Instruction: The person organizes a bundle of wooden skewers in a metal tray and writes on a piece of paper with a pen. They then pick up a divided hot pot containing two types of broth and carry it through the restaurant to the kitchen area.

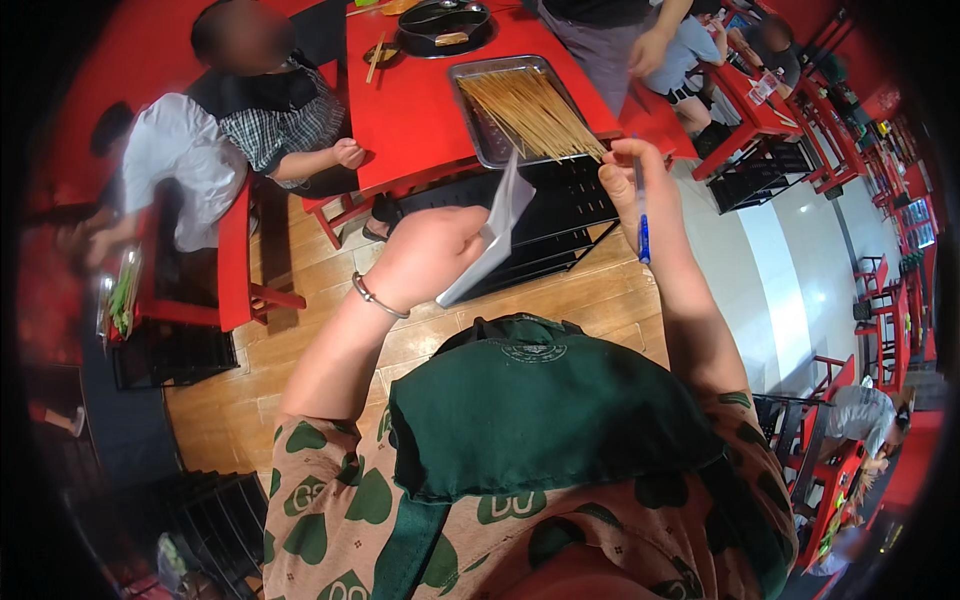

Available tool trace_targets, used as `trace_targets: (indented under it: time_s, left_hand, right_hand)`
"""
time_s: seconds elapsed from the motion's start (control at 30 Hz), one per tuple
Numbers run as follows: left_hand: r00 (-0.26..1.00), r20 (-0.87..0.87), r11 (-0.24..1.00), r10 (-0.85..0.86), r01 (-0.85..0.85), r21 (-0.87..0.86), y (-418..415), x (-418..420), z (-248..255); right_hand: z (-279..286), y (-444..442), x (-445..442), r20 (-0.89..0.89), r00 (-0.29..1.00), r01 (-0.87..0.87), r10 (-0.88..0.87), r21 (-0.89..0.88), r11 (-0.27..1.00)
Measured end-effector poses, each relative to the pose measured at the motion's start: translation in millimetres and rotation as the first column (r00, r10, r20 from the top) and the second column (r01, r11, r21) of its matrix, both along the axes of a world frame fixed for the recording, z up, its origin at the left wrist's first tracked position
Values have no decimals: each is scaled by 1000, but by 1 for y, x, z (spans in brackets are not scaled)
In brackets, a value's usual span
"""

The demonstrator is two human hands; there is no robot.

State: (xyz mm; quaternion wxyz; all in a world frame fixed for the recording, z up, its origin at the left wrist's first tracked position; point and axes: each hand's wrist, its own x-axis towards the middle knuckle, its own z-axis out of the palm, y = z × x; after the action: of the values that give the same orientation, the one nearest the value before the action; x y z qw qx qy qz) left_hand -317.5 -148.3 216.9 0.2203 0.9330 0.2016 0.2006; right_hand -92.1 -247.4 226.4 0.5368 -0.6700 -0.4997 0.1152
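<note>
My left hand (442,244), with a metal bangle at its wrist, holds a folded white paper pad or sheet (504,217). A blue pen (642,217) is held upright against my right hand (646,187). The thumb and fingertips of that hand are at the near ends of a bundle of thin wooden skewers (532,112). The skewers lie in a rectangular metal tray (480,154) on a red table (420,127), some ends jutting past its rim. What part of the skewers the fingertips touch is hard to tell.
On the table's far side stand a dark pan (442,26) and a small bowl (384,54) with chopsticks. A person in a checked shirt sits at the left; another person stands behind the table at the right. Red benches (236,262) and a black rack (540,217) are nearby.
</note>
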Motion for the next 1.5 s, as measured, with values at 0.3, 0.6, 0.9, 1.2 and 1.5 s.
trace_targets:
  time_s: [0.3,0.6,0.9,1.2,1.5]
  left_hand:
    - [982,-159,892,106,-23,452,-2,15,15]
    - [1000,-2,959,-8,8,283,9,-13,15]
    - [996,-90,858,11,37,512,2,0,25]
    - [998,-49,896,24,0,444,-3,-1,27]
    - [981,187,916,49,31,-401,4,13,5]
  right_hand:
    - [-24,19,-32,204,975,-22,85,-292,956]
    - [-7,11,16,407,912,-21,54,-83,996]
    - [27,23,-48,348,910,-82,224,-380,921]
    - [1,25,-30,169,958,-164,231,-338,927]
    - [26,15,-18,733,675,-151,89,19,988]
